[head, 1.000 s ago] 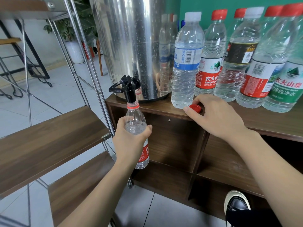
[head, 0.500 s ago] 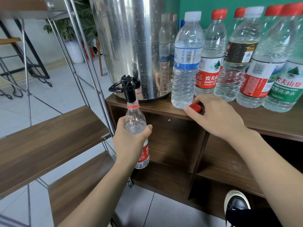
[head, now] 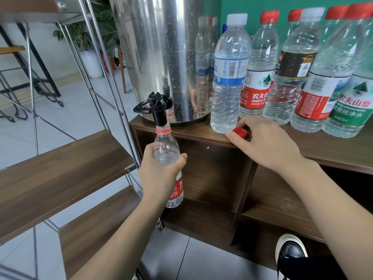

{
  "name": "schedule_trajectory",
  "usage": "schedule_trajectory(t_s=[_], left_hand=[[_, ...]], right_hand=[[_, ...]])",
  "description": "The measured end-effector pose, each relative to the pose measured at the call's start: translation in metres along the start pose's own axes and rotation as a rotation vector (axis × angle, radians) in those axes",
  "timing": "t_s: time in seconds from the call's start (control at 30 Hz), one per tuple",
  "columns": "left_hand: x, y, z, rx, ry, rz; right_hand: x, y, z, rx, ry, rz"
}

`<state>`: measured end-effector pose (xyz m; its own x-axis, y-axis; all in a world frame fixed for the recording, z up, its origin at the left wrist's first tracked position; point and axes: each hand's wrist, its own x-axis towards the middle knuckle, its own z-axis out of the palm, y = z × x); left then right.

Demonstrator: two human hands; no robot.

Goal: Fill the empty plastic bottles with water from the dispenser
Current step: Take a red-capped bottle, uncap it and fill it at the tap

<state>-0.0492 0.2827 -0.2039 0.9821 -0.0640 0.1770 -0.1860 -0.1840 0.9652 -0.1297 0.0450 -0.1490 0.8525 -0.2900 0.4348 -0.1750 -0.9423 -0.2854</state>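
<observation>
- Labels first: the row of capped bottles (head: 260,65) on the desk (head: 333,150) at 1–2 o'clock mostly read 农夫山泉; one red label says "NONGFU SP…", the green one 饮用纯净水. One bottle has a black label I can't read.
- Left hand (head: 159,174): grip wrapped snug round an open bottle (head: 166,146), red label, neck right under the black tap (head: 159,110) of the steel dispenser (head: 161,57) at 12 o'clock.
- Right hand (head: 264,142): rests at the desk edge, fingertips on a loose red cap (head: 239,132) just beside the blue-label bottle (head: 229,77); fingers lightly curled over it.
</observation>
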Motion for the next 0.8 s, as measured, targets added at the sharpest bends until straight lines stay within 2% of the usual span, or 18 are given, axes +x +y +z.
schedule_trajectory(t_s=[0.8], left_hand=[[0.0011,-0.0018,0.0006,-0.003,-0.008,0.009]], right_hand=[[0.0,-0.0018,-0.0017,-0.011,-0.015,0.004]])
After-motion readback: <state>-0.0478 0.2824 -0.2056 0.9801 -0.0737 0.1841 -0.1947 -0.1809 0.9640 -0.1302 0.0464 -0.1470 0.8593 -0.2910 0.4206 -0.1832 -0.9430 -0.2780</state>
